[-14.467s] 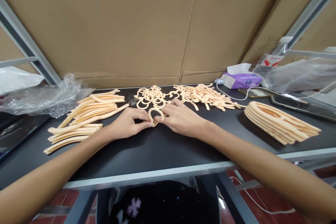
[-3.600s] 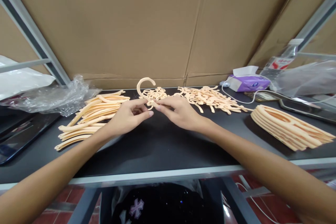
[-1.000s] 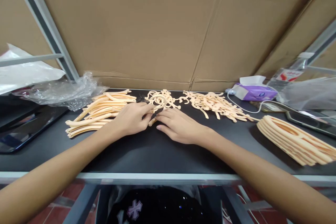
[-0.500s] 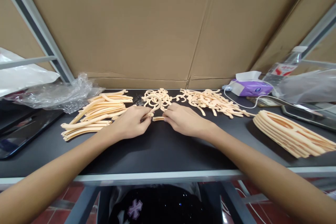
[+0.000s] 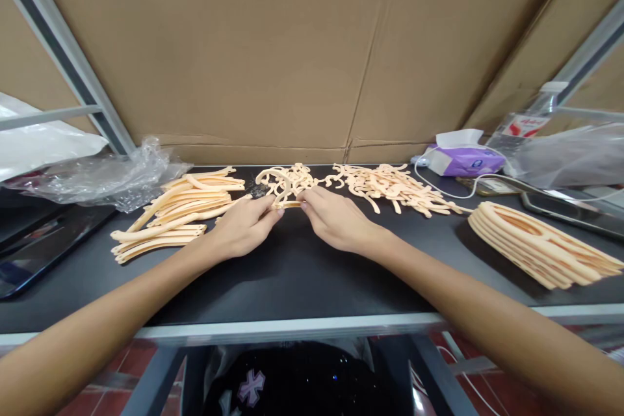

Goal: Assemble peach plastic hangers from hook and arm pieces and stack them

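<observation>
Ideally, with the left hand [image 5: 246,224] pinching the hook [image 5: 287,187] and the right hand [image 5: 338,221] pinching the short strip [image 5: 292,205], their ends should meet squarely, toward the desk's [image 5: 292,286] back edge.

No wording is coming through legibly, as the clear plastic bottle [image 5: 546,101] on the right is wearing a white label [image 5: 525,126] with blurred red lettering, and the purple tissue pack [image 5: 455,161] beside it is carrying a small dark-blue logo [image 5: 478,163] too indistinct for reading.
</observation>
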Available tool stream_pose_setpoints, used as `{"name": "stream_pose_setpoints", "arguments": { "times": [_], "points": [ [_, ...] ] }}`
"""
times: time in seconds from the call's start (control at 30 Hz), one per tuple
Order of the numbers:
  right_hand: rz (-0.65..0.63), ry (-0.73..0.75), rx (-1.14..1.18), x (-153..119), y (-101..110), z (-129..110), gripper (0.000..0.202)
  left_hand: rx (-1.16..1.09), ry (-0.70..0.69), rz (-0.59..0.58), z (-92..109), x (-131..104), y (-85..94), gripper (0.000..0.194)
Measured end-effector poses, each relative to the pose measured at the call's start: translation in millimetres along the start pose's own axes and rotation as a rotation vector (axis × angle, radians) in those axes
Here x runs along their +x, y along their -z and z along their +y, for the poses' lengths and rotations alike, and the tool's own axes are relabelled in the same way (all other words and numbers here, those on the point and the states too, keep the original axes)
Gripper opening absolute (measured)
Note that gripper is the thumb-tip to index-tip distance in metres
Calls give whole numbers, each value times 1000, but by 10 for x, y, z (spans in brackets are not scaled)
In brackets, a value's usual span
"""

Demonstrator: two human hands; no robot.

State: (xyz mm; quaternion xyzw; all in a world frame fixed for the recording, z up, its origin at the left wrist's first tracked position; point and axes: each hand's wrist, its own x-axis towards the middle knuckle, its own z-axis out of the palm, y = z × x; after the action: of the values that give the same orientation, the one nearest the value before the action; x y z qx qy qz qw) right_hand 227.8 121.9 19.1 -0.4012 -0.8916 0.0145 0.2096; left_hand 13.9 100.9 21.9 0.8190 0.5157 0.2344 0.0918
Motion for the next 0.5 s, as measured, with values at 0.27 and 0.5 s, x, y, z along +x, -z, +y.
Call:
{"name": "stream_pose_setpoints", "arguments": {
  "times": [0.27,0.5],
  "points": [
    [35,12,213,32,-40,11,32,-113,40,130,-3,2,-19,30],
    [-9,99,363,44,-42,-19,36,-153,125,105,-15,34,-2,37]
  ]
}}
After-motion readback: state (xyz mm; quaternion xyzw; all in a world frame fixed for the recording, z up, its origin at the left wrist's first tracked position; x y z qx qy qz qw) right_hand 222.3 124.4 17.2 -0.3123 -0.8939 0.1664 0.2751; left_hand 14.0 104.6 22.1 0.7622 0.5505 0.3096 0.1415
